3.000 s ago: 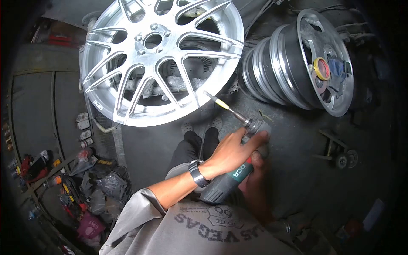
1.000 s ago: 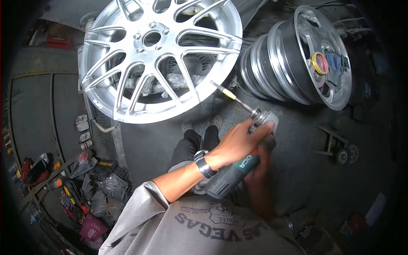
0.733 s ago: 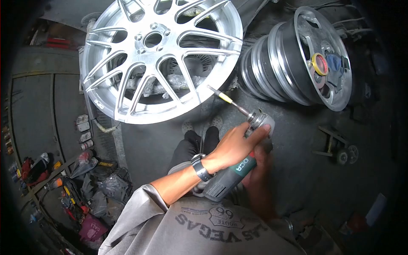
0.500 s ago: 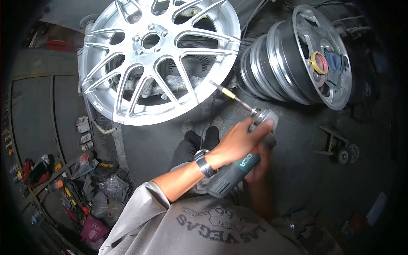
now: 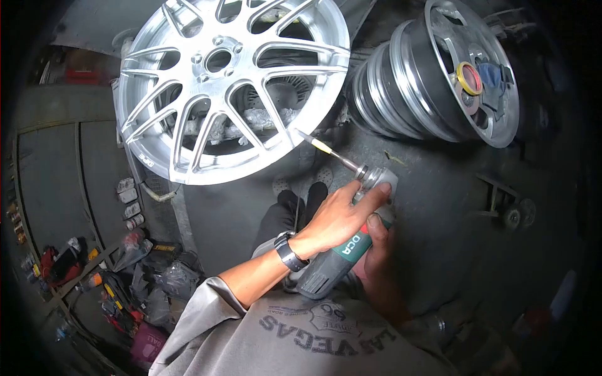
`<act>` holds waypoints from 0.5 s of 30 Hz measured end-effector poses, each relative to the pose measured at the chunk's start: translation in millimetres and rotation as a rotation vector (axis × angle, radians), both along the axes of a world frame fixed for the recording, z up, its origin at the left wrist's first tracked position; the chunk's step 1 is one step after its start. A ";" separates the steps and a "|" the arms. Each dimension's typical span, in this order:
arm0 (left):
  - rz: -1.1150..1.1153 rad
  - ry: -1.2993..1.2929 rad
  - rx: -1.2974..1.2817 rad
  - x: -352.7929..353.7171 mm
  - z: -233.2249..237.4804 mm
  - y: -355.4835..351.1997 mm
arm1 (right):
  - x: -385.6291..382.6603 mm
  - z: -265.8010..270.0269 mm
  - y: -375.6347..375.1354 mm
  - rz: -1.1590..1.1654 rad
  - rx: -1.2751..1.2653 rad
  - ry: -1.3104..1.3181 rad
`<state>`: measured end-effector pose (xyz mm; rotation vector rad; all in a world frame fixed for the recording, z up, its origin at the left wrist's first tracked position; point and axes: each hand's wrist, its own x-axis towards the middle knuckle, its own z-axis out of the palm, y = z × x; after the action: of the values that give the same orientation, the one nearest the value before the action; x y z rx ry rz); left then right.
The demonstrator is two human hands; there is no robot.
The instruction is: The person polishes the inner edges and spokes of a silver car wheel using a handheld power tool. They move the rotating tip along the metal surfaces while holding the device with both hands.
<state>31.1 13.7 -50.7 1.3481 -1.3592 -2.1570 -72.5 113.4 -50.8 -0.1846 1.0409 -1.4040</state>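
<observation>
The left hand [image 5: 342,216] is closed over the metal head of a green-and-black power tool [image 5: 332,266] marked DCA, and the right hand [image 5: 378,250] is clamped around its body just below, thumb up along the side; some fingers of both are hidden. A black-banded wristwatch [image 5: 291,252] sits behind the left hand's grip. The tool's dark rear end slants down from the hands to a grey printed shirt [image 5: 313,335].

Ahead of the grip, to its left, a slim metal shaft [image 5: 345,162] with a yellow band points at a large silver multi-spoke wheel rim [image 5: 200,78]. Its tip lies at the rim's lower right edge; contact cannot be told for certain. Below the rim, beyond the hands, are patterned clogs [image 5: 323,177].

Farther off, ahead and right of the grip, a metal wheel [image 5: 426,81] lies on its side, carrying a yellow-and-red ring-shaped roll [image 5: 469,78] and a blue cloth-like item [image 5: 492,80]. Right of the grip stands a small wheeled metal frame [image 5: 495,191]. Well to its left are crumpled grey plastic bags [image 5: 179,279].
</observation>
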 end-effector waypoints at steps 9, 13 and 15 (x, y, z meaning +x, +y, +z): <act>-0.073 -0.014 0.005 -6.5 1.4 -13.7 | -3.5 -21.2 0.6 -0.113 0.061 0.054; -0.024 0.020 -0.025 0.3 2.6 -4.3 | 5.5 -3.5 -2.9 -0.057 -0.044 0.010; -0.015 0.014 0.003 -1.7 2.0 -5.1 | 3.7 -4.7 -3.5 -0.081 -0.072 -0.049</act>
<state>29.4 8.6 -48.7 1.3253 -1.3658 -2.1748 -68.8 109.9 -55.5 -0.1613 0.9675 -1.5130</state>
